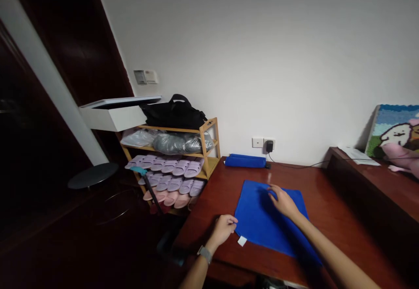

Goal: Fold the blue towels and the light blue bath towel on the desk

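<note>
A blue cloth [262, 223] lies spread on the reddish-brown desk, a small white tag [242, 241] sticking out at its near left corner. At the cloth's left edge, my left hand [224, 229] has its fingers curled together, the tips pinching that edge. My right hand [282, 201] is over the upper middle of the cloth, with thumb and fingers apart and nothing held; its shadow falls on the fabric. A folded blue cloth bundle [245, 161] rests at the back of the desk by the wall.
Left of the desk [209, 193] stands a wooden rack [204, 149] with several pairs of slippers [176, 166], a black bag [176, 112] and a white box [113, 118]. A plugged-in adapter [269, 146] trails a cable rightward. A raised ledge [347, 166] borders the right side.
</note>
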The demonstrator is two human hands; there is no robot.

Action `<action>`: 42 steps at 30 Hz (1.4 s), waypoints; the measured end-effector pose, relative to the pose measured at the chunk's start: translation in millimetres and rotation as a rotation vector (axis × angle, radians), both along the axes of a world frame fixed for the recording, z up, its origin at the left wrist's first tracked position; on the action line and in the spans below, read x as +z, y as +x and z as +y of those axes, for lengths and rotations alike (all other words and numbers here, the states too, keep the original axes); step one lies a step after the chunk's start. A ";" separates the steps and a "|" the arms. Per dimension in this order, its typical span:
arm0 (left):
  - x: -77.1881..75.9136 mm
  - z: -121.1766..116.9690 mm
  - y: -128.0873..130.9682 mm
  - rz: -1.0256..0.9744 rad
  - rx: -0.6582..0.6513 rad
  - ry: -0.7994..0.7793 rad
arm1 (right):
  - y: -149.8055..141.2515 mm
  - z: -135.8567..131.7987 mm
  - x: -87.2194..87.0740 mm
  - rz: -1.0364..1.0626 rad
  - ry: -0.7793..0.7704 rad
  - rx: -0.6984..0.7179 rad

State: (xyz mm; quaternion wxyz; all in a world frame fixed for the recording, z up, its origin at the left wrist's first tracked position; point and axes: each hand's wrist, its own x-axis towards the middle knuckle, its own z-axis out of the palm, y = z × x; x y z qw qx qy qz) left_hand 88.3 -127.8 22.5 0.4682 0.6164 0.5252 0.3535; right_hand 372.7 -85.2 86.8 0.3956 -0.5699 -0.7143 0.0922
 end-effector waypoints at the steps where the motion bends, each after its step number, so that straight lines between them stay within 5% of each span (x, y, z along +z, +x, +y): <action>1: -10.1 -1.5 -5.3 0.010 0.022 0.000 | 7.5 -18.3 -24.8 -0.021 -0.036 -0.004; 6: -32.0 -9.3 -16.7 0.030 0.050 0.057 | 67.0 -118.9 -140.2 -0.232 -0.159 -0.274; 9: -33.5 -13.8 -16.4 0.082 0.084 0.114 | 81.1 -154.0 -174.7 -0.286 -0.204 -0.334; 25: -36.7 -55.1 -19.0 0.231 0.253 0.430 | 66.2 -179.4 -171.2 -0.291 -0.251 -0.324; 33: -30.4 -59.1 -18.8 0.651 0.223 0.539 | 58.4 -198.5 -185.1 -0.286 -0.188 -0.362; 37: -6.9 -66.1 26.3 0.707 0.199 0.642 | 54.1 -203.3 -187.2 -0.272 -0.109 -0.363; 42: -6.5 -82.4 143.8 0.570 -0.291 0.713 | 54.7 -204.6 -186.2 -0.319 -0.047 -0.363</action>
